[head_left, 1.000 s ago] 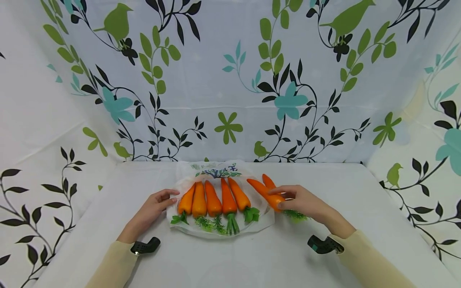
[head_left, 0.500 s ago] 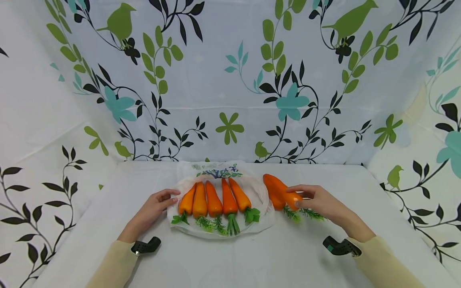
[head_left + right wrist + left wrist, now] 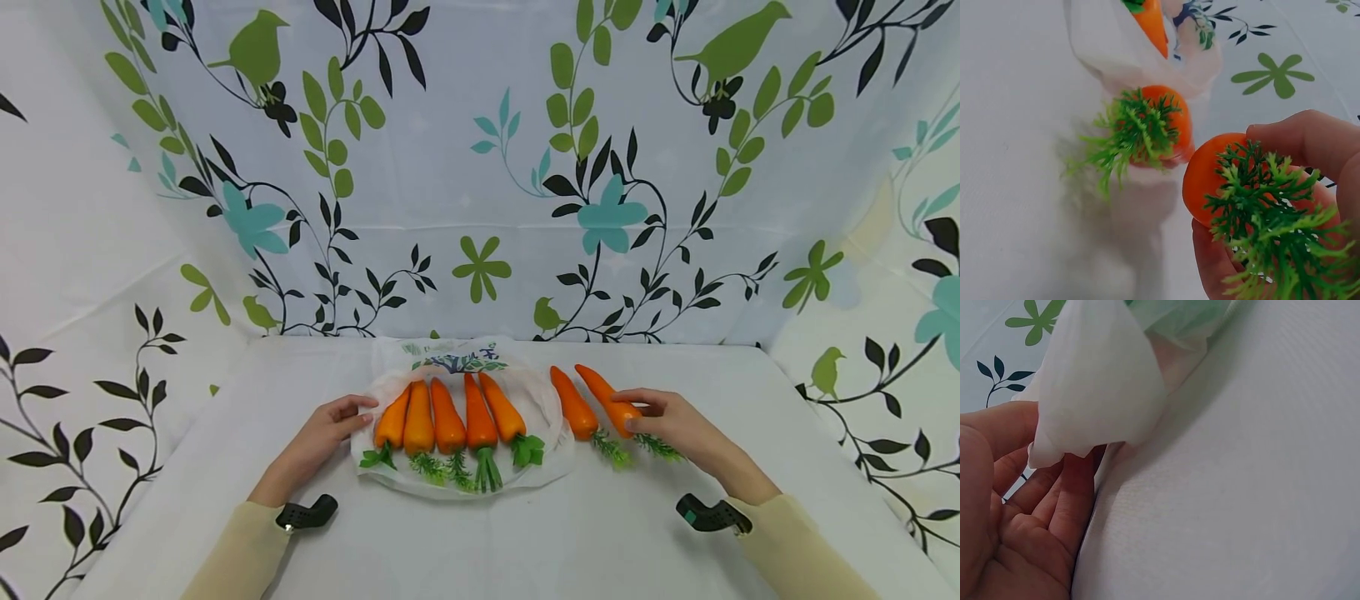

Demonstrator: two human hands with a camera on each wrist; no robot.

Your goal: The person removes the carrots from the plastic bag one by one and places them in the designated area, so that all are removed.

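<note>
My right hand (image 3: pixel 669 423) grips a carrot (image 3: pixel 597 390) by its thick end, thumb and fingers round the orange body; feathery green leaves (image 3: pixel 1279 219) hang out toward the wrist. Just left of it, a second loose carrot (image 3: pixel 572 403) lies by the right edge of a white plastic bag (image 3: pixel 534 477). Several more carrots (image 3: pixel 448 421) are lined up on the bag, tips away from me and leafy tops toward me. At the bag's left edge, my left hand (image 3: pixel 324 432) holds the plastic between thumb and fingers; in the left wrist view its fingertips disappear behind the plastic.
A white table (image 3: pixel 480 554) lies under everything. Behind it hangs a cloth (image 3: pixel 420 192) printed with birds, leaves and flowers, which also covers both sides. Printed blue and green artwork (image 3: pixel 457 362) shows at the bag's far end. Each wrist wears a black device (image 3: pixel 307 512).
My right hand has moved right with its carrot, drawing it away from the second one so a gap shows between them. That second carrot has also shifted right. The left hand stays at the bag.
</note>
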